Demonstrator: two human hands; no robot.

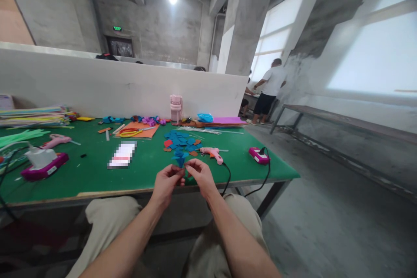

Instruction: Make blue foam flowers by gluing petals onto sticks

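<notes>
My left hand (167, 182) and my right hand (201, 174) meet over the near edge of the green table (97, 173). Both pinch a small blue felt piece (180, 160) between their fingertips, held just above the tabletop. Right behind it lies a pile of blue and red felt cutouts (181, 141). A pink glue gun (211, 153) rests just right of the pile, its black cord running off the table edge past my right wrist.
A pink power strip (259, 155) sits near the right corner, another pink device (44, 165) at left. Yellow scissors (132, 131) lie on an orange sheet; a pink bottle (176, 107) stands by the white partition. A person stands far right by a bench.
</notes>
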